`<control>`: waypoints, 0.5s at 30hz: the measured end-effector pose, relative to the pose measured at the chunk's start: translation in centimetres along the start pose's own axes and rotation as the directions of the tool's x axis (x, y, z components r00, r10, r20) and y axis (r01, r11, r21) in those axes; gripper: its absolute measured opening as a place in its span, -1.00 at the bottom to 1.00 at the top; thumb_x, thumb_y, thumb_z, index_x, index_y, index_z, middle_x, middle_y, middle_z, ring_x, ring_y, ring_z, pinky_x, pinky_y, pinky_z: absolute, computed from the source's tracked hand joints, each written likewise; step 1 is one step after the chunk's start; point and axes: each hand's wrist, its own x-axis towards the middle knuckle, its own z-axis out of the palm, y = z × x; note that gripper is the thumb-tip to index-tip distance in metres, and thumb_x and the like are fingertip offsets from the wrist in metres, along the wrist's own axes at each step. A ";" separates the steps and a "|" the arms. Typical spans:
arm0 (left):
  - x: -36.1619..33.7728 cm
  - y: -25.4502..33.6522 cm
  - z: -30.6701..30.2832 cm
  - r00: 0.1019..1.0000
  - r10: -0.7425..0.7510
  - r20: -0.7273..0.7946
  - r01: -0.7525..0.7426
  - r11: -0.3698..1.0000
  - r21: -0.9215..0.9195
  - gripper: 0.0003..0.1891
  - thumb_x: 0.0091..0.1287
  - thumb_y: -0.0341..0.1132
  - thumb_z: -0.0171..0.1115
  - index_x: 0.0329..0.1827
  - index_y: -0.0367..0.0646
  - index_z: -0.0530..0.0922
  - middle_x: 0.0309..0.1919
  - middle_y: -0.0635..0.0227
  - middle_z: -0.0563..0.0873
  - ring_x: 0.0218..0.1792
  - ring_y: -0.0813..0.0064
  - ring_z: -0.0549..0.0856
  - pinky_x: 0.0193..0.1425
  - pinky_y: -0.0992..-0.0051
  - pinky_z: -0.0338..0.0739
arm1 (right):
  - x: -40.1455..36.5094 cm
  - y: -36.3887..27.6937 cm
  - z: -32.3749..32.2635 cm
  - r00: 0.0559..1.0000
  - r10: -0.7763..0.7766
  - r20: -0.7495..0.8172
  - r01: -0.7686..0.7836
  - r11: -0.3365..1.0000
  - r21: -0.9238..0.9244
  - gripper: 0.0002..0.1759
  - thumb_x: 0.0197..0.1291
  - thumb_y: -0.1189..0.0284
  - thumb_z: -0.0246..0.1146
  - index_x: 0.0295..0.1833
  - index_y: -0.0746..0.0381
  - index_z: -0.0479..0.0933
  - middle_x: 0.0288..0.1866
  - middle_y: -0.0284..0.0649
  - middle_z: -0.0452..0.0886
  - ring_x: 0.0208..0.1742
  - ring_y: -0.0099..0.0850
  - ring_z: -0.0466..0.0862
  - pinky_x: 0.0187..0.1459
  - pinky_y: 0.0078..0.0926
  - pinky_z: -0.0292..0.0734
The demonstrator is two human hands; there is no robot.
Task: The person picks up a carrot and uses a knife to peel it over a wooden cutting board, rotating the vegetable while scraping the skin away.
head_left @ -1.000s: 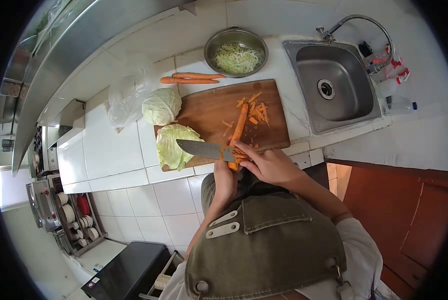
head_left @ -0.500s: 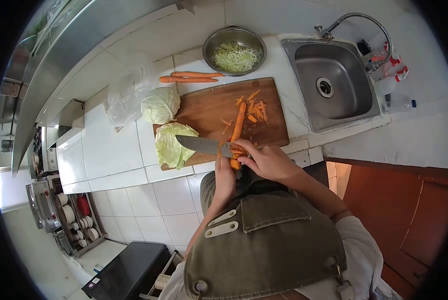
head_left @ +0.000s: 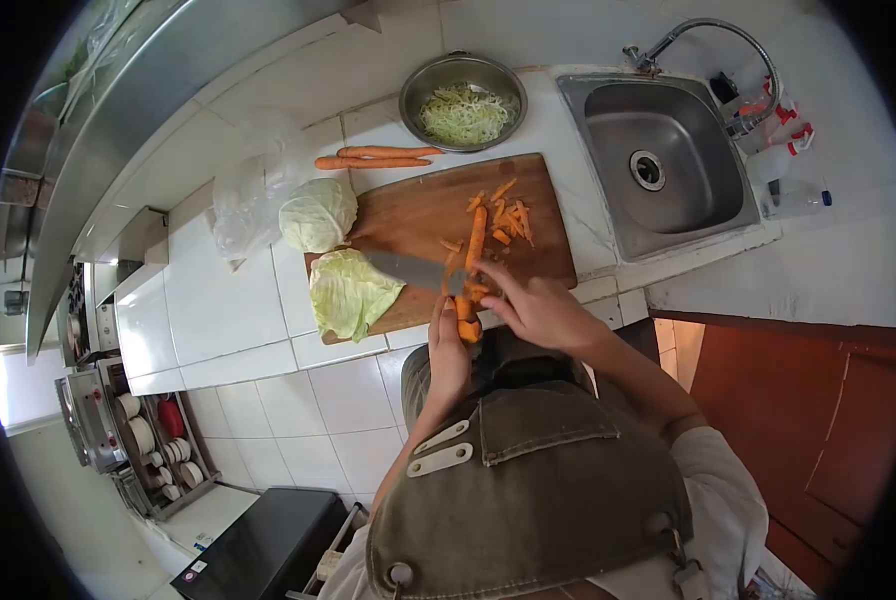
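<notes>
My right hand [head_left: 548,315] is closed around the grip of a kitchen knife [head_left: 408,268], whose broad blade points left and is smeared by motion. The blade crosses a carrot [head_left: 476,240] lying lengthwise toward me on the wooden cutting board [head_left: 408,215]. With its fingers closed, my left hand [head_left: 451,355] grips the carrot's near end. Orange carrot shavings [head_left: 511,218] lie beside its far end, and more bits sit by my fingers. A loose cabbage leaf [head_left: 348,297] rests left of the blade, and a cabbage head [head_left: 318,215] sits behind it.
Behind the board are two whole carrots [head_left: 383,157] and a metal bowl [head_left: 410,107] of shredded cabbage. A steel sink [head_left: 618,225] with a faucet is at the right, bottles [head_left: 803,200] beside it. A plastic bag [head_left: 248,195] lies at left.
The knife blade has lifted and shifted up, now blurred. My right hand has moved slightly to the right, while my left hand stays at the carrot's near end.
</notes>
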 end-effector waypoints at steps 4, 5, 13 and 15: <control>-0.1 1.6 0.7 0.995 -0.099 -0.026 0.085 0.941 -0.329 -0.58 0.56 -0.19 -0.25 0.33 -0.25 0.30 -0.26 0.38 0.53 -0.36 0.64 0.47 -0.28 0.64 0.38 | 0.3 0.3 -0.4 0.990 0.121 0.070 -0.116 0.990 -0.078 -0.45 0.38 0.12 0.06 0.37 0.11 0.24 -0.62 0.00 0.55 -0.53 0.08 0.61 -0.46 -0.01 0.51; 0.0 1.6 0.7 0.997 -0.080 -0.012 0.072 0.945 -0.318 -0.58 0.56 -0.20 -0.25 0.33 -0.25 0.30 -0.27 0.37 0.52 -0.36 0.64 0.47 -0.28 0.63 0.38 | 0.1 0.2 -0.3 0.994 0.085 0.076 -0.080 0.995 -0.065 -0.45 0.38 0.11 0.05 0.38 0.10 0.23 -0.64 -0.01 0.54 -0.55 0.07 0.60 -0.47 -0.02 0.51; -0.3 2.3 1.0 0.992 -0.120 -0.029 0.102 0.930 -0.352 -0.59 0.55 -0.23 -0.25 0.32 -0.29 0.30 -0.24 0.36 0.53 -0.33 0.62 0.47 -0.24 0.62 0.39 | 1.3 1.5 -0.6 0.992 0.122 0.045 -0.118 0.990 -0.071 -0.43 0.39 0.09 0.05 0.39 0.11 0.23 -0.65 0.01 0.53 -0.57 0.06 0.59 -0.48 -0.04 0.51; 0.0 1.7 0.6 0.984 -0.164 -0.070 0.125 0.915 -0.383 -0.59 0.55 -0.24 -0.25 0.33 -0.29 0.29 -0.24 0.36 0.52 -0.33 0.62 0.47 -0.23 0.62 0.39 | 0.6 0.6 -0.5 0.998 0.019 0.052 -0.018 1.000 -0.014 -0.43 0.39 0.08 0.03 0.39 0.10 0.23 -0.68 -0.01 0.52 -0.59 0.06 0.59 -0.48 -0.03 0.52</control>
